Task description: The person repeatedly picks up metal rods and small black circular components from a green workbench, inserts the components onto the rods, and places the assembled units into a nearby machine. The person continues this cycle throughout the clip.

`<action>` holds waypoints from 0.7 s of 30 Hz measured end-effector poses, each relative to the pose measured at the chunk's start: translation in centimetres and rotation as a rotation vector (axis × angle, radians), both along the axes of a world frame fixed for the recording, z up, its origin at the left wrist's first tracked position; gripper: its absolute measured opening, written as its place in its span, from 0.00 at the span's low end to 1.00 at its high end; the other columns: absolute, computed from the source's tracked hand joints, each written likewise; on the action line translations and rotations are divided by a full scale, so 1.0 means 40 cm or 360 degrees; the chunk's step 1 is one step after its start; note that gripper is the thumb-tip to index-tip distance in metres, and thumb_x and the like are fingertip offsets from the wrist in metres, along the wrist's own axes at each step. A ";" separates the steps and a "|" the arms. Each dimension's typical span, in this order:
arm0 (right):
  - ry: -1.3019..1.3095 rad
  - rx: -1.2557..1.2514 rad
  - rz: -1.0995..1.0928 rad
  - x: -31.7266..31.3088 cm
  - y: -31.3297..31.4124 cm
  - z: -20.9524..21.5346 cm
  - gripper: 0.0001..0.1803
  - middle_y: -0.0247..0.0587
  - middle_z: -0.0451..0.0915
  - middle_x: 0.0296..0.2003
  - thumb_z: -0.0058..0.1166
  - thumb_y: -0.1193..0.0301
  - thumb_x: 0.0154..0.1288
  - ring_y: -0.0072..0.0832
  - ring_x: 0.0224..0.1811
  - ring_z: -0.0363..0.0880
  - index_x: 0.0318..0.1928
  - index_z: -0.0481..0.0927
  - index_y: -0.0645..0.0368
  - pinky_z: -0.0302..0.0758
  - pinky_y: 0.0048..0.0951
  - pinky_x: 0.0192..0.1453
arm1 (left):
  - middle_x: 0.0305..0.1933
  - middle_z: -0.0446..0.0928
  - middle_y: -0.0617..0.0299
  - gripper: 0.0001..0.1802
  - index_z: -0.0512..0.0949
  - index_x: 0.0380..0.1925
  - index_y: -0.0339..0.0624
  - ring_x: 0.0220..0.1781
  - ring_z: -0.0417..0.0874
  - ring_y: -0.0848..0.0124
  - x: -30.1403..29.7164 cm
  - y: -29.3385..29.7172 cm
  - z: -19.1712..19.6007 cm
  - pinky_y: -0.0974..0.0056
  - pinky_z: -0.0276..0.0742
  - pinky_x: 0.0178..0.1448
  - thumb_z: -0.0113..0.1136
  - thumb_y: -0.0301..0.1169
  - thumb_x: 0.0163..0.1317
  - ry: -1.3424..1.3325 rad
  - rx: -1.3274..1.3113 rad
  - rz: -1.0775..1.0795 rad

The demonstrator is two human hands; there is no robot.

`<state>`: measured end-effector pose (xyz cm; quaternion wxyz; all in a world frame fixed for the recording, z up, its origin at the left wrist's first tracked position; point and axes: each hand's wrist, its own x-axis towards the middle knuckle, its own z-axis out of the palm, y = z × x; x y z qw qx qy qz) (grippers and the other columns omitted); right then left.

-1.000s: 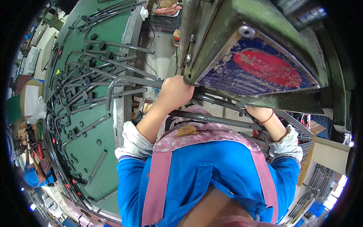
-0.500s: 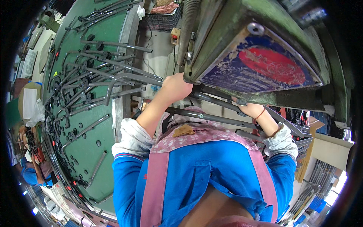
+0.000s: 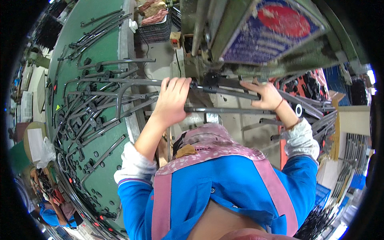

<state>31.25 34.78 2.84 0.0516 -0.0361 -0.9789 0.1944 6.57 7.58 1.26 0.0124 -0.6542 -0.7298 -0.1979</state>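
Observation:
A dark grey metal tube frame (image 3: 228, 110) with several bars and black joints lies across in front of me, under a green machine (image 3: 276, 71). My left hand (image 3: 173, 98) is closed over its left part, the fingers pointing away from me and hiding the tube beneath. Farther right, my right hand (image 3: 267, 95) has thumb and forefinger spread apart around the ends of the middle bars. Its forefinger lies by the upper bar, and a gap shows between thumb and finger. A black joint (image 3: 211, 82) sits on the frame between my hands, just below the machine.
Several bent grey tubes (image 3: 94, 130) are heaped on the green table (image 3: 90, 172) at left, with small black caps. A black crate (image 3: 154, 33) holding cloth stands beyond it. On the right are a red bin (image 3: 310, 86) of black parts and stacked metal bars (image 3: 324, 120).
The machine now appears farther up in the picture. My left hand has shifted left along the frame. My right hand has moved up, and its fingers have spread.

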 end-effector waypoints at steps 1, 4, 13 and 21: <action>-0.0047 0.0023 -0.0023 -0.001 0.001 -0.001 0.43 0.51 0.74 0.36 0.58 0.62 0.39 0.50 0.39 0.77 0.65 0.73 0.40 0.75 0.46 0.46 | 0.54 0.72 0.50 0.46 0.69 0.57 0.31 0.59 0.70 0.54 -0.008 0.013 -0.023 0.52 0.59 0.66 0.72 0.34 0.33 0.0057 -0.0037 0.0030; -0.0208 0.0012 -0.0070 -0.009 -0.005 0.022 0.43 0.48 0.73 0.34 0.58 0.63 0.39 0.48 0.39 0.76 0.65 0.73 0.40 0.75 0.45 0.45 | 0.49 0.74 0.53 0.38 0.72 0.53 0.33 0.54 0.72 0.56 -0.015 0.030 -0.017 0.55 0.61 0.60 0.65 0.27 0.32 0.0003 -0.0034 0.0050; -0.0164 -0.0013 -0.0029 0.004 -0.007 0.006 0.44 0.47 0.71 0.29 0.57 0.66 0.38 0.48 0.34 0.75 0.65 0.73 0.39 0.74 0.44 0.42 | 0.52 0.75 0.53 0.45 0.73 0.52 0.33 0.57 0.72 0.58 -0.020 0.031 -0.006 0.56 0.60 0.61 0.79 0.38 0.30 -0.0076 -0.0169 0.0030; -0.0132 -0.0082 -0.0050 0.025 -0.009 0.007 0.43 0.50 0.76 0.32 0.57 0.64 0.38 0.48 0.36 0.78 0.65 0.73 0.38 0.75 0.44 0.44 | 0.54 0.75 0.51 0.46 0.72 0.54 0.33 0.60 0.71 0.56 -0.021 0.046 0.010 0.55 0.60 0.64 0.80 0.39 0.30 -0.0052 -0.0288 0.0030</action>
